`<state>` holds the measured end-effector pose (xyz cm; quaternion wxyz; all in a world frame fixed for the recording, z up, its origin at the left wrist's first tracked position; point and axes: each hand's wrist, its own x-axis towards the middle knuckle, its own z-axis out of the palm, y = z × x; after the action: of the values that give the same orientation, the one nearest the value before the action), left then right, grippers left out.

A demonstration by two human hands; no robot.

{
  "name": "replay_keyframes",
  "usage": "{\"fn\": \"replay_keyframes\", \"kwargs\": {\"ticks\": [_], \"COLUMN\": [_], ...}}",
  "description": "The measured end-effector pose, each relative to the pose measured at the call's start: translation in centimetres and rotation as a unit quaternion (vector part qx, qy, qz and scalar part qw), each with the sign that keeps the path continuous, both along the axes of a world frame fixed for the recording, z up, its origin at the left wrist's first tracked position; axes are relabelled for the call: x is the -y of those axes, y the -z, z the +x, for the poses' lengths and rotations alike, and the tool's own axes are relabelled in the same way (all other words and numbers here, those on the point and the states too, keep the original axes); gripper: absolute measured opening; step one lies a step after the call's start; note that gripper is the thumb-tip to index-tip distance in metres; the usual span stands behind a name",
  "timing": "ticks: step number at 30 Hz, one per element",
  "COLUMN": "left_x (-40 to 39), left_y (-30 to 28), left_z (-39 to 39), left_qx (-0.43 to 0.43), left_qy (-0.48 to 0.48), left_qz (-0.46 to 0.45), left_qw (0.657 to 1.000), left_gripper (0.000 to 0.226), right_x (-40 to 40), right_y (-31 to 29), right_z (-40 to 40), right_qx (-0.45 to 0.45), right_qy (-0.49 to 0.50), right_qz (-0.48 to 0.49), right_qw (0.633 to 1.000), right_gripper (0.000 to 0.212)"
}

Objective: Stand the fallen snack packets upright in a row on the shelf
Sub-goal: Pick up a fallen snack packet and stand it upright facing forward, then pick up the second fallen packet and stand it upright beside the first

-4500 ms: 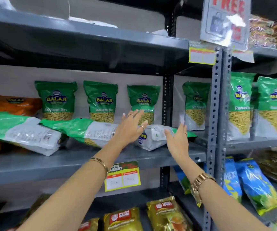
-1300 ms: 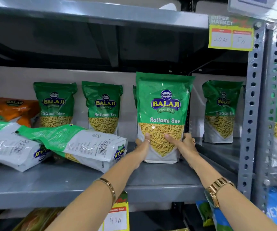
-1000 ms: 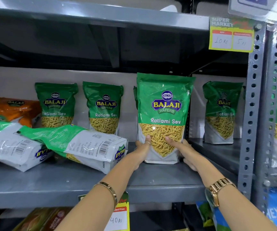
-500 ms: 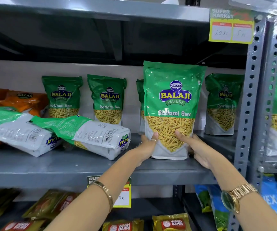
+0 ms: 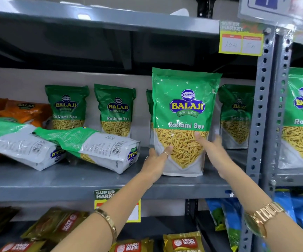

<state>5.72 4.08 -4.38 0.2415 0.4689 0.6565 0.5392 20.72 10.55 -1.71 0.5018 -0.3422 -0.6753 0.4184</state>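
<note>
A green Balaji Ratlami Sev packet (image 5: 185,110) stands upright near the front right of the grey shelf (image 5: 92,180). My left hand (image 5: 156,164) grips its lower left edge. My right hand (image 5: 212,151), slightly blurred, presses its lower right side with fingers across the front. Two more of the same packets (image 5: 99,146) (image 5: 16,142) lie fallen on their fronts to the left, barcodes up, the first one overlapping the second.
Upright green packets (image 5: 67,106) (image 5: 116,110) (image 5: 236,115) line the back wall. Orange packets (image 5: 19,110) lie at the far left. A perforated steel post (image 5: 260,124) bounds the shelf on the right. The upper shelf's edge carries a price tag (image 5: 240,40).
The packet that lay flat 4.5 s ago now stands upright between my hands. Over the last second it barely moved; my right fingers slid higher across its front.
</note>
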Motion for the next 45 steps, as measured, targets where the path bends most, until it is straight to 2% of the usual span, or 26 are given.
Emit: {"fn": "replay_keyframes", "kwargs": {"ticks": [2,3,5,7,10,13,16,19,23,29,32,34,38,41,45], "left_x": [0.1,0.1,-0.1,-0.3,-0.8,-1.4,-1.6,-1.7,-1.9,-1.4,-0.6,0.0,2.3,4.1,6.6], "left_y": [-0.1,-0.1,-0.3,-0.5,-0.3,0.2,0.4,0.5,0.6,0.5,0.1,0.1,0.2,-0.8,-2.3], "left_z": [0.1,0.0,-0.3,-0.4,-0.6,-1.1,-1.3,-1.3,-1.2,-1.1,-0.8,-0.7,-1.1,-2.8,-6.3], "left_qx": [0.025,0.031,0.032,0.016,-0.001,-0.016,-0.031,-0.041,-0.039,-0.048,-0.013,0.006,-0.034,-0.009,-0.012], "left_qy": [-0.007,-0.01,-0.01,-0.007,0.048,0.102,0.108,0.097,0.095,0.091,0.085,0.017,-0.166,-0.251,-0.355], "left_qz": [0.047,0.068,0.096,0.114,0.128,0.083,0.053,0.053,0.054,0.066,0.119,0.209,0.358,0.402,0.387], "left_qw": [0.999,0.997,0.995,0.993,0.991,0.991,0.992,0.993,0.993,0.992,0.989,0.978,0.918,0.88,0.851], "left_gripper": [0.09,0.095,0.107,0.115,0.119,0.126,0.119,0.115,0.112,0.116,0.115,0.096,0.059,0.056,0.057], "right_x": [0.9,1.3,1.3,0.8,-0.4,-1.8,-2.2,-2.3,-2.6,-2.1,-1.4,-0.9,0.1,1.1,2.8], "right_y": [-1.9,-2.9,-4.9,-7.3,-11.0,-14.0,-16.3,-17.6,-16.7,-16.1,-14.7,-13.6,-11.7,-10.8,-9.2], "right_z": [-0.5,-0.7,-1.5,-2.6,-4.6,-6.3,-6.7,-6.2,-6.3,-5.4,-4.9,-4.8,-5.8,-7.5,-10.8], "right_qx": [0.005,0.018,0.064,0.111,0.187,0.24,0.266,0.252,0.224,0.168,0.124,0.094,0.064,0.064,0.078], "right_qy": [0.146,0.205,0.258,0.263,0.284,0.32,0.324,0.32,0.326,0.292,0.271,0.27,0.234,0.187,0.112], "right_qz": [0.175,0.261,0.379,0.452,0.527,0.543,0.529,0.525,0.543,0.56,0.576,0.587,0.603,0.612,0.6], "right_qw": [0.974,0.943,0.886,0.845,0.779,0.738,0.738,0.748,0.741,0.757,0.761,0.758,0.76,0.766,0.788], "right_gripper": [0.078,0.064,0.044,0.038,0.041,0.04,0.03,0.025,0.025,0.027,0.027,0.027,0.026,0.023,0.018]}}
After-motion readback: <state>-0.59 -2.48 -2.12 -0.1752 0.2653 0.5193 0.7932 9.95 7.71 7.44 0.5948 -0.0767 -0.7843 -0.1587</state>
